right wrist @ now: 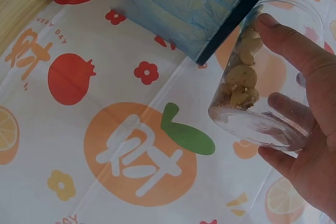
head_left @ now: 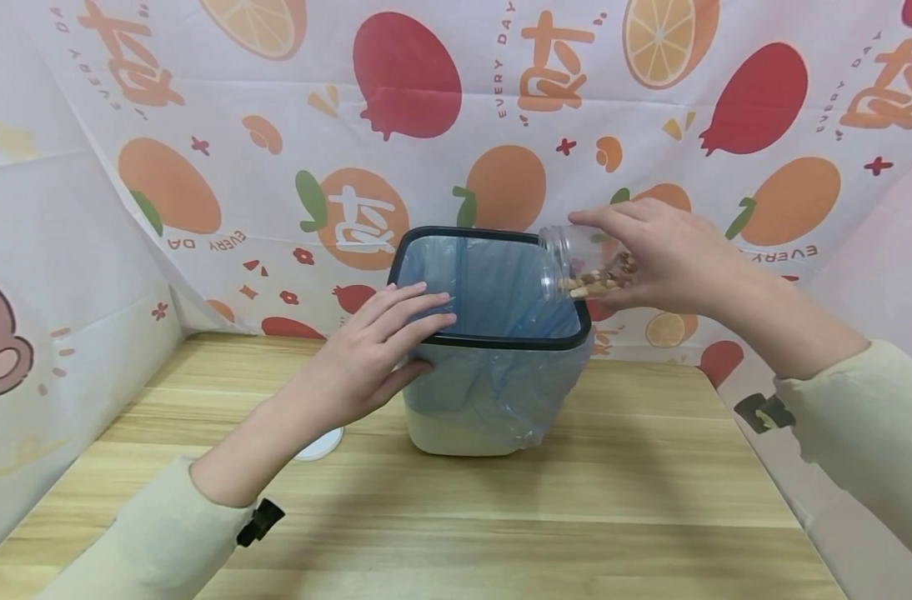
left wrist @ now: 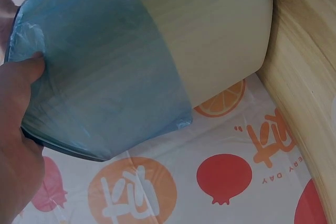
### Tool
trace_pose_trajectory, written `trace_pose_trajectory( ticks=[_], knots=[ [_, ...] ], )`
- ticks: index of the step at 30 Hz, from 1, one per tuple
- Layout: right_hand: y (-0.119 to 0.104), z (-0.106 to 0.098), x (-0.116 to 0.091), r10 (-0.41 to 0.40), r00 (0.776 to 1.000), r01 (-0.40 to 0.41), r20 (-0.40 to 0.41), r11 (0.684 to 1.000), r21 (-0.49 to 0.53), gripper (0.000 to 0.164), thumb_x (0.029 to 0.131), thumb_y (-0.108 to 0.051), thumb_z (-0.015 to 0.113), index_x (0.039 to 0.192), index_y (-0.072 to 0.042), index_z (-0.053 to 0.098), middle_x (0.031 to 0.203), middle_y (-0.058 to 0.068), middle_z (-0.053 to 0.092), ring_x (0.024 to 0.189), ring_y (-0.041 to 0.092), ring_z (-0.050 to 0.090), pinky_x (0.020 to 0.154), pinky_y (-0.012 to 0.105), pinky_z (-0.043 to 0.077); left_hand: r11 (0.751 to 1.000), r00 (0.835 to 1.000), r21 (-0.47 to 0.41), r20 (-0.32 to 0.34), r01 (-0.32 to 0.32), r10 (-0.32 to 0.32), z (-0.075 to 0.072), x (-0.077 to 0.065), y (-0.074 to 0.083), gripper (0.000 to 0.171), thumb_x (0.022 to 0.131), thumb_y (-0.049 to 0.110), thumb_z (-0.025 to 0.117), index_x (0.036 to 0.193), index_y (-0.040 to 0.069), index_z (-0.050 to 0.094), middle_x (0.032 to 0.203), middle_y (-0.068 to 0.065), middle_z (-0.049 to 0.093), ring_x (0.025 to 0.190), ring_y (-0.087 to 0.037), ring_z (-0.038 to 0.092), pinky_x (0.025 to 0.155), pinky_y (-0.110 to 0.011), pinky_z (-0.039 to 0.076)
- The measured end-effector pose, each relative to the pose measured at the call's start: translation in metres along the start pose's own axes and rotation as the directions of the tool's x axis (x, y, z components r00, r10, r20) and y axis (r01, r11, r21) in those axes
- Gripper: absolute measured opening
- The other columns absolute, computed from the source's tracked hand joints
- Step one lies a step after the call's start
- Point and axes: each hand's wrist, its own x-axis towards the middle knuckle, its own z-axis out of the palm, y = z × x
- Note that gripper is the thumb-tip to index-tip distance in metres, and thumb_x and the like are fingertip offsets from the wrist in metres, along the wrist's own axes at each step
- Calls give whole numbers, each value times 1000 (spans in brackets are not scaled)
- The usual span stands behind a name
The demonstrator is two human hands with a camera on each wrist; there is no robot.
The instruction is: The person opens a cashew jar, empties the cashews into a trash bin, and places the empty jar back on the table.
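A pale trash bin stands on the table, lined with a blue plastic bag folded over its dark rim. My left hand grips the bin's near left edge, fingers over the inside and thumb outside against the bag. In my right hand is a clear jar, tipped on its side with its open mouth over the bin's right rim. Nuts lie along the jar's lower wall, some close to the mouth in the head view.
On the wooden table, a round white lid lies left of the bin, partly hidden by my left forearm. A fruit-printed cloth hangs right behind the bin, and pale cloth covers the left side.
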Motion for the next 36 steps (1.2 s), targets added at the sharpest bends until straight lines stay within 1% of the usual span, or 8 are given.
trace_pose_trajectory(
  ticks=[4,10,14,22,27,31,36],
  knots=[
    [-1,-2,1,-20,1000,20,-17,1000,4,97,68,-33,93,150,-24,44,135,10,60,114,31,55,82,52,54,1000,1000,-2,-2,0,0,-1,0,0,70,83,12,82,146,13,50,152,-7,46,146,-30,33,120,-50,26],
    [-2,-3,1,-38,999,37,-34,999,-12,96,68,-33,93,150,-24,44,135,9,60,113,31,55,80,51,54,1000,1000,-4,-1,-3,3,-1,1,1,70,83,12,81,145,12,50,152,-8,46,146,-30,33,120,-50,26],
    [-3,-3,1,-43,998,42,-40,999,-20,96,67,-31,93,149,-25,44,136,9,59,117,32,54,82,53,53,1000,1000,1,1,-1,1,-1,0,1,69,83,12,81,145,12,51,153,-8,45,146,-30,33,121,-49,25],
    [-3,-2,0,-52,998,51,-40,998,-27,97,67,-27,94,150,-23,45,140,8,56,119,33,51,86,55,52,1000,1000,-1,-13,0,0,2,0,2,69,83,11,81,145,12,51,151,-9,47,146,-30,34,119,-52,27],
    [-4,-1,1,-53,998,52,-32,998,-35,97,68,-26,94,151,-24,43,141,8,55,122,34,49,90,56,51,1000,1000,0,-19,1,-1,2,0,2,68,82,12,82,144,12,52,151,-9,47,146,-30,34,119,-54,28],
    [-5,-2,2,-54,998,53,-29,998,-43,97,68,-25,93,151,-24,43,142,9,54,124,35,49,92,58,50,1000,1000,0,-16,2,-2,1,0,2,69,82,12,82,144,12,51,151,-10,47,146,-30,34,120,-52,27],
    [-5,-1,2,-75,996,73,-50,996,-53,95,69,-25,93,150,-22,44,141,10,55,123,35,49,91,56,51,1000,1000,3,-6,5,-5,-1,0,3,74,83,12,82,148,13,48,152,-8,45,147,-30,33,121,-47,25]
  ],
)
